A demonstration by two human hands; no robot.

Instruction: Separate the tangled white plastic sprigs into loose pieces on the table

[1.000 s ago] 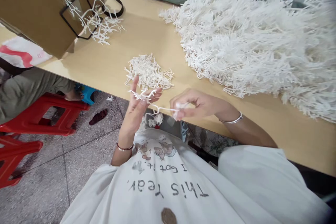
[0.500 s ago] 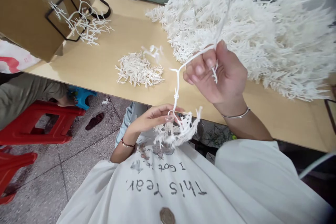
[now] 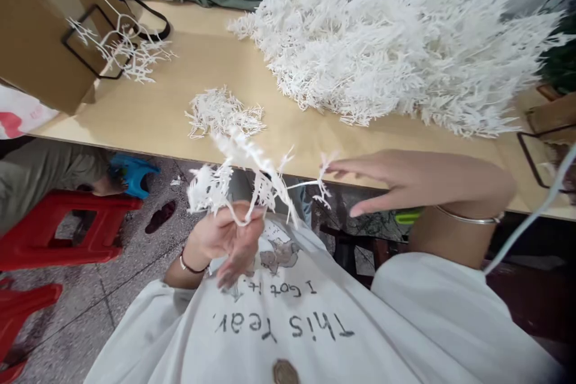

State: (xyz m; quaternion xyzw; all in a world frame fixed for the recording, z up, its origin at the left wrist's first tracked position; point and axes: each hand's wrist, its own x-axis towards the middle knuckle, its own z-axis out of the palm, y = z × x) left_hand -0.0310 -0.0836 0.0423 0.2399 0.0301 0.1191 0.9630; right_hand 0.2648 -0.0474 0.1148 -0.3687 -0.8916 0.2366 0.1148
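Left hand (image 3: 231, 239) pinching blurred white branch (image 3: 266, 169); right hand (image 3: 396, 177) spread, contact with branch unclear.

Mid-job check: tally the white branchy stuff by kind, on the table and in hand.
Piles, one large pile and one small pile: 2
Branched spray in the left hand: 1
Loose clump by the cardboard box: 1
Total: 4

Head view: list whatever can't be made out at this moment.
All in the head view:
White branch in the left hand: upper part smeared by motion blur.
Right hand: blur hides whether it touches the twig.
Cardboard box: cut off by the top and left edges.
Dark foliage: cut off by the right edge.
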